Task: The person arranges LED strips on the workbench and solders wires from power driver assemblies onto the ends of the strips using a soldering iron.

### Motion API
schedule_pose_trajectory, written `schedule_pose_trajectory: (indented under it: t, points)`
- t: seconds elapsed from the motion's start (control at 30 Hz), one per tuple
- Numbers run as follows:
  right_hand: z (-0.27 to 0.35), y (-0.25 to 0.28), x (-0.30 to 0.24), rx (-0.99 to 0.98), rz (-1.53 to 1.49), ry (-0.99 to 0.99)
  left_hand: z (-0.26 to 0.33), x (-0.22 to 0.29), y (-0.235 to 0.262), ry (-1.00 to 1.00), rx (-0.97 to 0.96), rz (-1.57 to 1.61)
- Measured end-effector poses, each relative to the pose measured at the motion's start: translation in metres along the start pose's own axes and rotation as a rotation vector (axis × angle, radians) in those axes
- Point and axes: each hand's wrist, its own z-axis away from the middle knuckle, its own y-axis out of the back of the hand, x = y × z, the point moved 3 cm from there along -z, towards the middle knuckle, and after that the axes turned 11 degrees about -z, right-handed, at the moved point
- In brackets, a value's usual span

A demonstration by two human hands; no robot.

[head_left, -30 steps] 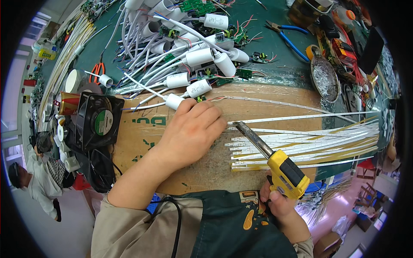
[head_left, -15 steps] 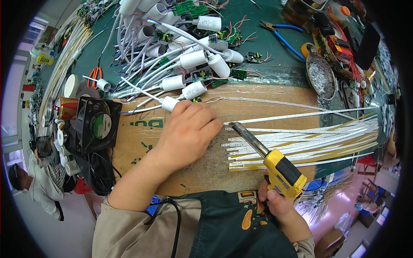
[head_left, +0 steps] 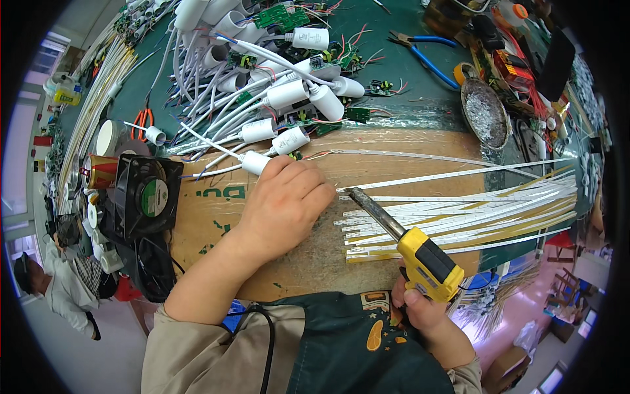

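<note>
My left hand [head_left: 283, 205] is closed, its fingertips beside the end of a white LED strip [head_left: 420, 181]; whatever it pinches is hidden beneath the fingers. Against its knuckles rests a white cylindrical plastic housing [head_left: 254, 162] with a white cable. My right hand [head_left: 423, 308] is wrapped round the handle of a yellow and black soldering gun [head_left: 430, 262]. The gun's dark metal tip points up and left, at the near end of that strip, close to the left fingertips. Below the strip lies a fanned bundle of white and yellowish LED strips [head_left: 453, 220].
A heap of white housings [head_left: 285, 95] with cables and green circuit boards fills the far side. Blue-handled pliers [head_left: 430, 59] and a pan of greyish material [head_left: 485, 115] lie far right. A black fan [head_left: 147, 197] stands left on the cardboard [head_left: 302, 266]. A person [head_left: 62, 289] is at far left.
The picture has shifted slightly, with most things a little further left. Both hands keep their grip, and the soldering gun's tip stays at the strip's end.
</note>
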Motion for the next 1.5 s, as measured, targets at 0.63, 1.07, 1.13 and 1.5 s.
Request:
schedule_pose_trajectory:
  t: [0.63,1.07,1.13,1.5]
  points:
    - [-0.003,-0.002,0.0,0.014,0.079,0.043,-0.004,0.001,0.001,-0.002,-0.03,0.013]
    - [-0.006,-0.001,0.002,-0.043,0.105,0.023,-0.002,0.001,-0.001,-0.003,-0.013,0.045]
    - [-0.007,0.0,0.005,-0.04,0.125,0.063,-0.002,0.001,-0.002,-0.006,-0.014,0.049]
    - [-0.007,-0.001,0.001,-0.047,0.081,0.104,-0.001,0.0,-0.003,0.004,-0.01,0.042]
